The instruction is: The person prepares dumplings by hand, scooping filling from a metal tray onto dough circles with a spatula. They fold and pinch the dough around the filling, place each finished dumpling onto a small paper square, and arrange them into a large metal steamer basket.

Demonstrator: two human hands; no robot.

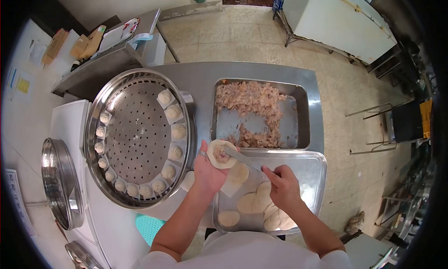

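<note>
My left hand [209, 175] is cupped around a round dough wrapper [230, 162], held palm up near the steamer's right edge. A patch of pinkish meat filling lies in the middle of the wrapper. Gripped in my right hand [284, 187] is a flat filling spatula [243, 159], its blade touching the wrapper at the filling. Below both hands, a metal tray [321, 175] carries several overlapping dough rounds [254, 202]. Behind it stands a deep metal pan [290, 117] with minced meat filling [247, 96] heaped along its far side and toward the front.
On the left, a large perforated steamer [137, 129] has several pleated buns [173, 112] on paper squares around its rim. More steamer rings [60, 185] stand farther left. A turquoise perforated stool seat [148, 228] is below the table edge. A white cabinet [336, 24] stands beyond.
</note>
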